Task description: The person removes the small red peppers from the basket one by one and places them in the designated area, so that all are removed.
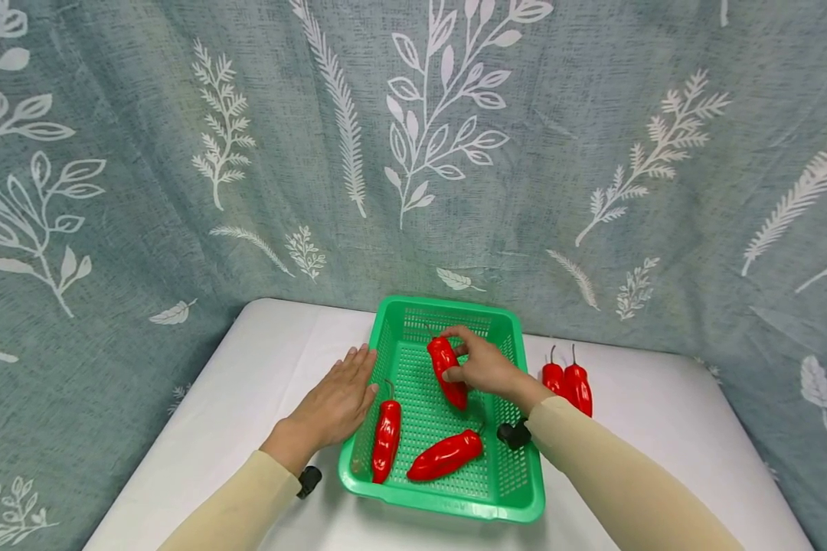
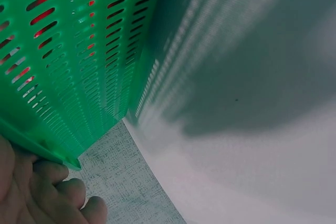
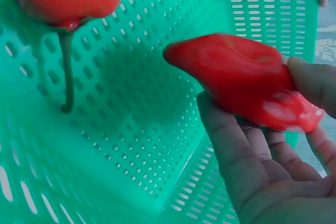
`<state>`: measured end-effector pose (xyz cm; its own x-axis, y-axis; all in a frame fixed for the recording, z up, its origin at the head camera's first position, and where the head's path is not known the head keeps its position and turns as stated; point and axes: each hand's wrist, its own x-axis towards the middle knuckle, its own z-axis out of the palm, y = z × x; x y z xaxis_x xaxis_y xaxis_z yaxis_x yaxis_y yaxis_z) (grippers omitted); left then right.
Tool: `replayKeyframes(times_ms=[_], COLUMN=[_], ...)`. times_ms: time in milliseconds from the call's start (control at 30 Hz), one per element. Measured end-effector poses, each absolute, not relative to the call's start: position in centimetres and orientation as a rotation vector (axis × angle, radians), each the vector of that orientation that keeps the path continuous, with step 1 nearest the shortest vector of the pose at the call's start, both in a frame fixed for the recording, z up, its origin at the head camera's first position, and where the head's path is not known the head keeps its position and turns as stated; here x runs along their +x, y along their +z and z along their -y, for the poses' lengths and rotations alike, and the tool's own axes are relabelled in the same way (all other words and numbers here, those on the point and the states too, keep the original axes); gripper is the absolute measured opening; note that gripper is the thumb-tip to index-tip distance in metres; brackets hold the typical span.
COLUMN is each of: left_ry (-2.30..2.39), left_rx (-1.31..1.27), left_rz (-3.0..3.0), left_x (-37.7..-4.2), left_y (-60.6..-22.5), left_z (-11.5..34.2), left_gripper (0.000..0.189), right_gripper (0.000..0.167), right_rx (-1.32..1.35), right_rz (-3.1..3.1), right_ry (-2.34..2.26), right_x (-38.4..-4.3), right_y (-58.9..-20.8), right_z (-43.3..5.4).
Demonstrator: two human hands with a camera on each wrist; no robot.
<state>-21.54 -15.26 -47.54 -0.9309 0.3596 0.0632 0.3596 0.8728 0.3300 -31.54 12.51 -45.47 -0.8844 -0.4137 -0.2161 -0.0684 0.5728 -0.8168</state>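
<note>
- Right hand (image 1: pixel 485 367) holds a red pepper (image 1: pixel 446 373) between thumb and fingers, over the 12 o'clock half of the green basket (image 1: pixel 441 513). Its stem end points to about 11 o'clock, its tip to about 5.
- Left hand (image 1: pixel 341 402) lies with straight fingers against the basket's 9 o'clock side, at the rim; it grips nothing.
- Inside the basket, a second pepper (image 1: pixel 387 441) lies by the wall at 8 o'clock, stem towards 12.
- Near 6 o'clock on the basket floor, a third pepper (image 1: pixel 446 457) lies slantwise, stem end towards 2, tip towards 8.
- Outside the basket, past its 3 o'clock wall, two more peppers (image 1: pixel 578 389) lie side by side on the white table (image 1: pixel 634 428), stems towards 12; the right forearm partly hides them.
- Pale sleeves (image 1: pixel 613 474) cover both forearms, and a black device (image 1: pixel 309 480) shows at each wrist.
- Beyond the table at 12 o'clock hangs a grey-green curtain (image 1: pixel 276 153) with white leaf patterns.
</note>
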Motion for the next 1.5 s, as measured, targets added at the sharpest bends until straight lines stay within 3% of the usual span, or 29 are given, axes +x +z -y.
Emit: replayKeyframes(times_ms=[1500], left_ry=[0.515], left_rx=[0.596], left_rz=[-3.051], left_x=[-21.6], left_y=[-47.6], left_z=[15.1], left_gripper=[0.064], right_gripper=[0.079], right_rx=[-0.301], right_rz=[-2.337], right_ry=[-1.562], right_x=[-29.8], right_y=[-40.7], right_z=[-17.9])
